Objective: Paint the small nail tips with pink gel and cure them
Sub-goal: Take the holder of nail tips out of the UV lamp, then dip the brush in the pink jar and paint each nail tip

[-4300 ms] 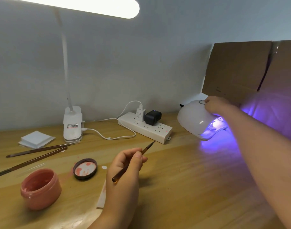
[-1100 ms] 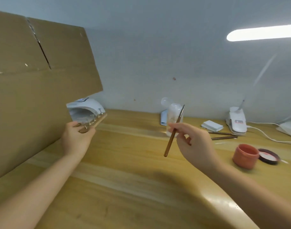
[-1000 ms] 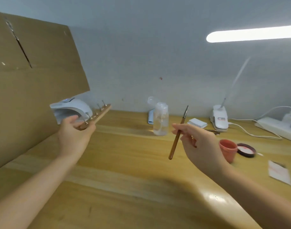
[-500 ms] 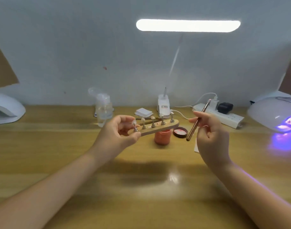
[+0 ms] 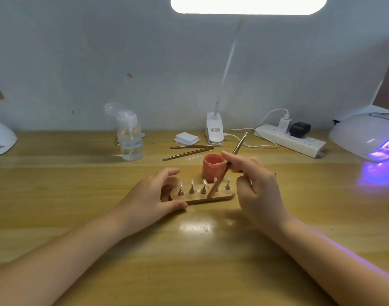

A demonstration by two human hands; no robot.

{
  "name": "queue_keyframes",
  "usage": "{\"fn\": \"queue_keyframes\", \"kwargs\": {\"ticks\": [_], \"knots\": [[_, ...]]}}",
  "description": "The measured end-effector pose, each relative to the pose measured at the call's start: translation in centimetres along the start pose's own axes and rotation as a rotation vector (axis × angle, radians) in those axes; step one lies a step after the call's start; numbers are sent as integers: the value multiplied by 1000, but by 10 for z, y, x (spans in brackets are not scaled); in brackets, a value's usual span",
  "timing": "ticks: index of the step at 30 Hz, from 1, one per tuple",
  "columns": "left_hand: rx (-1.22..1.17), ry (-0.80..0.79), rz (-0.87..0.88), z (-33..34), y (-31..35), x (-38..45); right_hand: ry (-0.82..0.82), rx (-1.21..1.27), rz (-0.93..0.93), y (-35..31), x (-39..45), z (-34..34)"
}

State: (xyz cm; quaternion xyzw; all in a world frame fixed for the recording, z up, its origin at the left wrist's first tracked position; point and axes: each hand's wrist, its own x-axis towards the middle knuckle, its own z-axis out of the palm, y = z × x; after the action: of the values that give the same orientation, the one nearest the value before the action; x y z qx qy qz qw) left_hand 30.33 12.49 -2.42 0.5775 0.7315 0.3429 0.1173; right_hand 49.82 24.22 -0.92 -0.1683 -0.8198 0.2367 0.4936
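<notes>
While the wooden holder (image 5: pixel 211 196) lies flat on the surface (image 5: pixel 79 195) directly in front of me, my left hand (image 5: pixel 155 196) grasps its left end, thumb against the near edge and fingers curled round the far side. Five small nail tips (image 5: pixel 203 183) stand in a row on metal pegs along the holder, upright and evenly spaced; their colour is too small to tell. My right hand (image 5: pixel 256 187) grasps a brush (image 5: pixel 226 167), pinched between thumb and fingers near mid-shaft. The brush is tilted: its lower end rests at the holder, between the third and fourth pegs, and its upper end points away and to the right. Which end carries the bristles cannot be told.

The open pink gel jar (image 5: pixel 213 165) stands just behind the holder, touching neither hand. Two spare brushes (image 5: pixel 189 150) lie behind the jar, near a stack of white pads (image 5: pixel 187 138). A clear pump bottle (image 5: pixel 129 140) stands to the left of these. The desk lamp base (image 5: pixel 215 131) sits at the rear centre, its lit head (image 5: pixel 248 4) overhead. A power strip (image 5: pixel 290 140) with two plugs lies to the rear right. At the right edge a white curing lamp (image 5: pixel 363 135) glows violet onto the surface. A second white lamp (image 5: pixel 1 140) sits at the left edge, unlit.
</notes>
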Motion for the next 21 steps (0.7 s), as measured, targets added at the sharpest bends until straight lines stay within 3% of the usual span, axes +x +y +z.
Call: {"fn": "queue_keyframes", "kwargs": {"ticks": [3,6,9,12,15,18,21], "knots": [[97,163,155,-1,10,-7,-109,57,25,-6,-4,6],[25,355,379,-1,23,-17,-255,124,40,-15,-11,13],[4,369,560,4,35,-25,-363,129,-24,-23,-16,16],[-1,404,632,6,38,-26,-430,116,-74,-27,-19,17],[-96,431,564,4,37,-25,-309,24,-162,-25,-14,12],[-370,441,345,-6,41,-17,-97,-209,-228,-3,2,-8],[-435,517,210,-22,50,2,-200,-365,-30,24,15,-35]]}}
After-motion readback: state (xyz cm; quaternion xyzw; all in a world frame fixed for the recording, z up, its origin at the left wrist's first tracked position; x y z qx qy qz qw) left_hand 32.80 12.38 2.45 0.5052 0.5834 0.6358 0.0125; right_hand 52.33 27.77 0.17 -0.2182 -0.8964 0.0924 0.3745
